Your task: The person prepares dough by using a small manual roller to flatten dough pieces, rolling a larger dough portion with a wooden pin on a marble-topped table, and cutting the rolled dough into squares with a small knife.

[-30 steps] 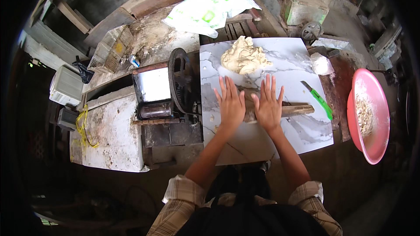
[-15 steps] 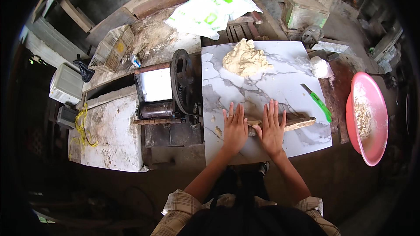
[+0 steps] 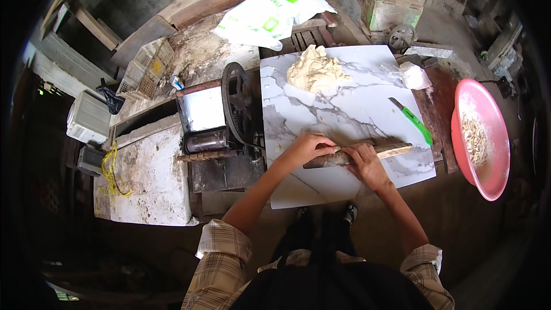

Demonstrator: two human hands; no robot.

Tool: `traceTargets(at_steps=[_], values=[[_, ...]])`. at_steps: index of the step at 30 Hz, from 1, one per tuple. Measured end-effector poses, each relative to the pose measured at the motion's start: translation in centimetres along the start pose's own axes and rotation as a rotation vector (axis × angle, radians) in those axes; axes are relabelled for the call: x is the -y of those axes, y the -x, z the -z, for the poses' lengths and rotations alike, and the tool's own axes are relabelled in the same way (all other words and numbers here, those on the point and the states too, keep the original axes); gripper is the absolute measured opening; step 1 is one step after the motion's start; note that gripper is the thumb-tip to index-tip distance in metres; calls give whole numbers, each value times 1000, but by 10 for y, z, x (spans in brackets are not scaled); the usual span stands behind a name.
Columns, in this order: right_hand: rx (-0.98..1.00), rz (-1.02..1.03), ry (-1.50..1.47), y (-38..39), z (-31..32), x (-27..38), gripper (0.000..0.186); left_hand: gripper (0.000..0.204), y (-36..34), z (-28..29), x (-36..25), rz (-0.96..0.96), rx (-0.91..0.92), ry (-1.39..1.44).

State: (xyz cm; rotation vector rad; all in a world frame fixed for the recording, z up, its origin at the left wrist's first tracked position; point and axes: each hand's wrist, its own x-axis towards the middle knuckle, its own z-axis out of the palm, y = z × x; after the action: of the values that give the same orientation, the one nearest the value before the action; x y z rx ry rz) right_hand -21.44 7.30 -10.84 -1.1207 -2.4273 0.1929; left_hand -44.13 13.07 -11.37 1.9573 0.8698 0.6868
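My left hand and my right hand meet over a marble-patterned board, fingers bent and fingertips pressed together. What they pinch, if anything, is too small and covered to make out. Under them lies a flat wooden bar, its right end jutting past my right hand. Farther back on the board sits a lumpy mound of pale dough. A green-handled knife lies to the right of my hands.
At the left stands a hand-wheel roller machine. A pink basin with floury strips in it is at the right. A white plastic bag touches the board's far right corner. Behind lies a large white-and-green sack.
Both hands were stretched flat, palms down, over the wooden bar. Now their fingers are curled and drawn together above it. More of the bar shows between them and the near edge.
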Motion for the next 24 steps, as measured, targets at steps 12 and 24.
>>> traceTargets(at_steps=[12,24], values=[[-276,16,122,28,18,18,50,17,-4,-1,12,160,-13,-1],[-378,-377,111,24,54,-9,45,44,8,-63,-18,110,-456,-379]])
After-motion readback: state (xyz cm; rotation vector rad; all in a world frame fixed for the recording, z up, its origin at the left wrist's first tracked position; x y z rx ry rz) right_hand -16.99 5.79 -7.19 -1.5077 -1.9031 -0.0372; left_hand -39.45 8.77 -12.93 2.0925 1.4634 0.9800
